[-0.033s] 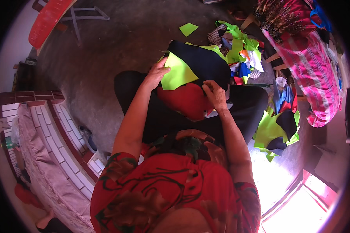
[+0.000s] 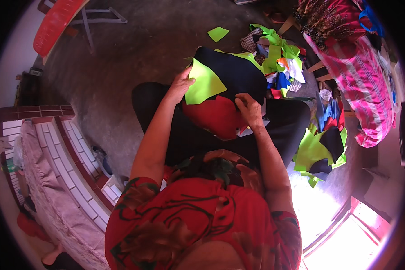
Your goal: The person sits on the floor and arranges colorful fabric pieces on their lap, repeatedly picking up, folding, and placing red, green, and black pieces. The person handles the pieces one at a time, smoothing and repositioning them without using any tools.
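Observation:
On my lap lies a layered stack of fabric pieces. My left hand (image 2: 181, 85) pinches the left edge of a neon yellow-green fabric piece (image 2: 205, 83), thumb on top and fingers mostly behind it. Under and beside that piece spreads a large dark fabric piece (image 2: 236, 72), with more yellow-green cloth showing along its far edge. A red fabric piece (image 2: 213, 116) lies nearer to me. My right hand (image 2: 249, 110) has bent fingers closed at the near edge of the dark fabric; its fingertips are partly hidden.
A heap of mixed fabric scraps (image 2: 279, 56) lies on the floor at the far right, with another yellow-green and dark pile (image 2: 319, 148) nearer. One loose green scrap (image 2: 218, 33) lies ahead. Pink plaid cloth (image 2: 360, 90) hangs at right; a tiled ledge (image 2: 63, 153) stands left.
The yellow-green piece has shifted slightly left and tilted in my left hand, uncovering a little more of the dark and red fabric. My right hand has stayed in place.

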{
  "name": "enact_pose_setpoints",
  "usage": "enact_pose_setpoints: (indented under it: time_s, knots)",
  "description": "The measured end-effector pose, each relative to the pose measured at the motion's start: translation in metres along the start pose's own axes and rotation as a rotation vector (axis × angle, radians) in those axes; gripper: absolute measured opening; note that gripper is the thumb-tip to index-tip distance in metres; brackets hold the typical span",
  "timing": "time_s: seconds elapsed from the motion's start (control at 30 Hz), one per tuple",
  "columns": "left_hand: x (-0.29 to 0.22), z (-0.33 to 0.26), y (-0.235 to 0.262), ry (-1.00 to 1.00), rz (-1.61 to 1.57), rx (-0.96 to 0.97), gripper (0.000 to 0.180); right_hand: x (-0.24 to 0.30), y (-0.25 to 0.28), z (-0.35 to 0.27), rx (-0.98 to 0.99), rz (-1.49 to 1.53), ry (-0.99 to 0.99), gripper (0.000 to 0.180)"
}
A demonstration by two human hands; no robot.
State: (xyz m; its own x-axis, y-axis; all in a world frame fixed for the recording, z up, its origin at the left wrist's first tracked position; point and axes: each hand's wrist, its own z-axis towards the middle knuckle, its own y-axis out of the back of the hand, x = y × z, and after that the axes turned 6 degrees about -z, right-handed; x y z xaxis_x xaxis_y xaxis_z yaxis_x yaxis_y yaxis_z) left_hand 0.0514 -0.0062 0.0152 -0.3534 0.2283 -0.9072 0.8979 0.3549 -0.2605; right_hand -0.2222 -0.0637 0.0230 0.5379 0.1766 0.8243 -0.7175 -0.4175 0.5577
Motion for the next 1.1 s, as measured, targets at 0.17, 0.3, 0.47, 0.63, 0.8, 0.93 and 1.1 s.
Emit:
enact_pose_setpoints:
  time_s: [0.17,0.3,0.47,0.63,0.8,0.93,1.1]
  knots:
    - [0.006,0.001,0.006,0.078,0.24,-0.165,0.061,-0.002,0.002,0.001,0.018,0.013,-0.006,0.022]
    - [0.007,0.002,0.006,0.065,0.219,-0.175,0.068,-0.004,0.001,0.0,0.023,0.023,0.002,0.023]
    - [0.006,0.003,0.007,0.12,0.325,-0.169,0.07,-0.008,0.0,0.002,0.029,0.053,-0.015,0.023]
    - [0.014,0.005,0.015,0.095,0.469,-0.168,0.075,-0.012,-0.002,0.003,0.022,0.043,0.002,0.023]
    - [0.02,0.008,0.02,0.097,0.524,-0.141,0.076,-0.006,0.002,0.002,0.039,0.034,-0.008,0.024]
    - [0.028,0.013,0.028,0.051,0.586,-0.109,0.076,-0.006,0.002,0.002,0.028,0.023,-0.001,0.025]
    - [0.029,0.011,0.03,-0.009,0.694,-0.124,0.074,-0.007,0.003,0.003,0.049,0.027,-0.012,0.026]
